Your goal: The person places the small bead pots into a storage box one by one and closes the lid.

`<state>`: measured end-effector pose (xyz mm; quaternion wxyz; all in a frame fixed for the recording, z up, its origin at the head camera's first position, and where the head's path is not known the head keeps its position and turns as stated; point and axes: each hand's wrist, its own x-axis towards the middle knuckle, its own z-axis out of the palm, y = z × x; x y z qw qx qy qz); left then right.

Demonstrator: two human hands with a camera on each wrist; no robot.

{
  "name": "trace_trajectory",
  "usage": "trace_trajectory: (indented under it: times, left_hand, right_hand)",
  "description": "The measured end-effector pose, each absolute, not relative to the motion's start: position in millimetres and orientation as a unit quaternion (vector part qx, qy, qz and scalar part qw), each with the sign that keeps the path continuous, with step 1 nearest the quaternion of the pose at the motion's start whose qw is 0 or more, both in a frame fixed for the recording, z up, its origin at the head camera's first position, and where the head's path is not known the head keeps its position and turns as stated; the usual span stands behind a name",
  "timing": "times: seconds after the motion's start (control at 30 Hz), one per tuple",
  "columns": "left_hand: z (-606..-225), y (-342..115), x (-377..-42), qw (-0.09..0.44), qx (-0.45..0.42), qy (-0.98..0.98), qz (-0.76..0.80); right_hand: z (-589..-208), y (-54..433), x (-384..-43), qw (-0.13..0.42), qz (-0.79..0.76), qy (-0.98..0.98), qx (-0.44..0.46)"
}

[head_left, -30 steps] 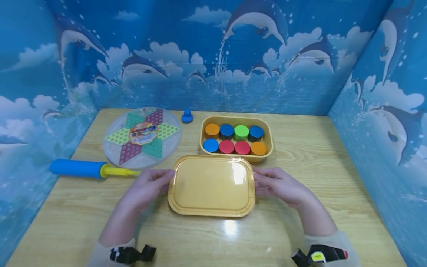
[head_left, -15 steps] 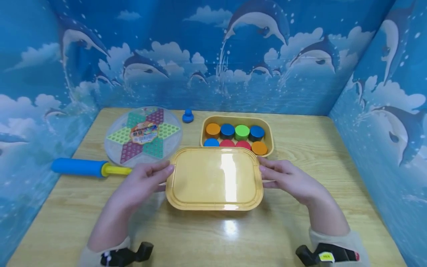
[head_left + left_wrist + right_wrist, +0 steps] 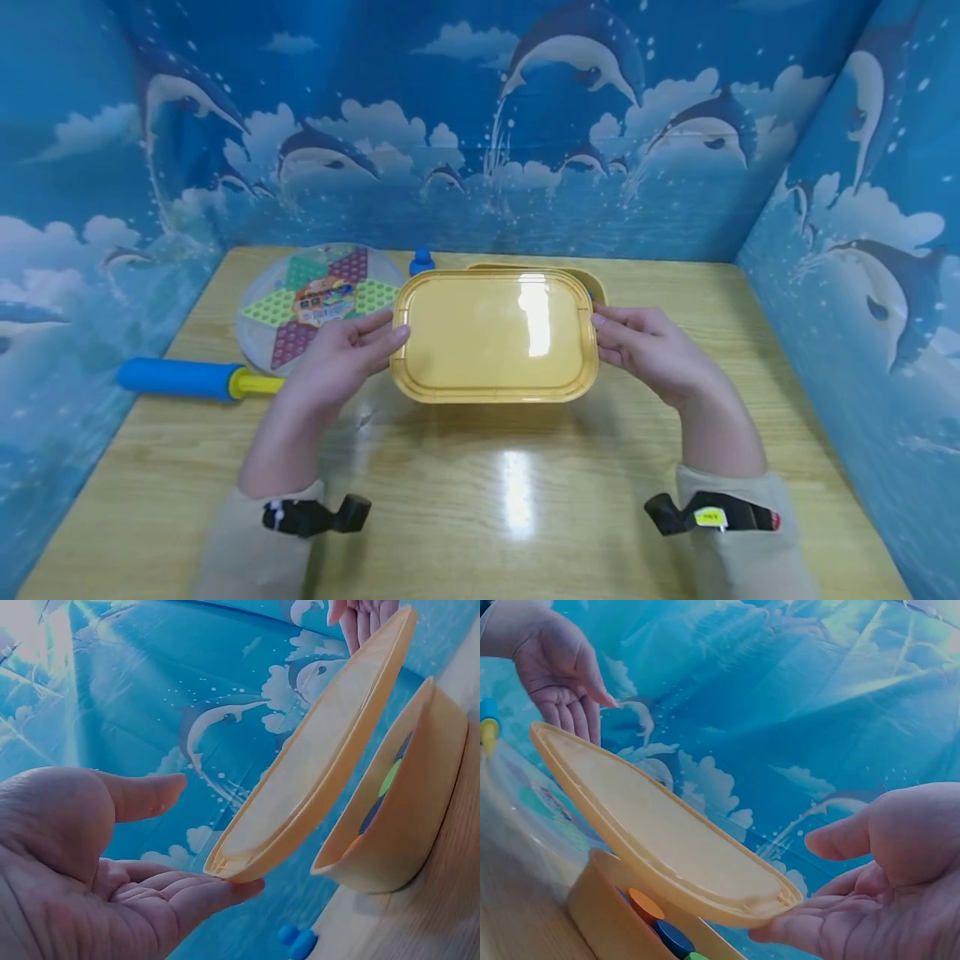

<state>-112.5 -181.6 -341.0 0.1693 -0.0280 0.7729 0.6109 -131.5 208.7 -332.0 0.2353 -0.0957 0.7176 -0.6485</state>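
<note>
A yellow plastic lid (image 3: 495, 337) is held up between my two hands, tilted above the table. Its left end rests on the outstretched fingers of my left hand (image 3: 348, 358), the thumb standing away from it in the left wrist view. On the other end, my right hand (image 3: 648, 350) supports it with nearly straight fingers, thumb also apart in the right wrist view. Just behind and below the lid stands a yellow box (image 3: 420, 817), mostly covered by it in the head view. Inside show round pieces in orange (image 3: 645, 905), blue (image 3: 673, 937) and green (image 3: 695, 956).
A round Chinese checkers board (image 3: 300, 292) lies at the back left, with a small blue knobbed piece (image 3: 422, 262) to its right. A blue and yellow pump-like toy (image 3: 180, 378) lies at the left edge. Dolphin-printed cloth (image 3: 480, 125) walls the table's back and sides.
Both hands have raised the lid and carried it away from me, over the box. The box and its round pieces, visible before in the head view, are now mostly hidden behind the lid.
</note>
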Motion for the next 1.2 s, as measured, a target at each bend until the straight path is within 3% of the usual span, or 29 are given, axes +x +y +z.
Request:
trace_trajectory:
  times: [0.4, 0.7, 0.87, 0.97, 1.2]
  left_hand:
    - [-334.3, -150.9, -157.4, 0.150, -0.058, 0.781, 0.604]
    - [-344.0, -142.2, -180.4, 0.193, -0.038, 0.767, 0.611]
    - [-352.5, -138.4, -184.2, 0.187, -0.046, 0.753, 0.630]
    - [-354.9, -133.1, -182.8, 0.144, -0.048, 0.752, 0.642]
    - [-354.5, -116.9, -174.9, -0.044, -0.038, 0.761, 0.646]
  right_hand:
    - [-324.7, 205.4, -154.5, 0.216, -0.637, 0.739, -0.021]
    - [-333.3, 213.9, -168.7, 0.220, -0.661, 0.717, 0.012]
    - [-341.8, 215.9, -173.1, 0.220, -0.673, 0.706, 0.022]
    - [-341.8, 214.4, -171.2, 0.191, -0.665, 0.722, 0.015]
    - [-330.8, 205.7, -164.9, 0.070, -0.675, 0.735, 0.007]
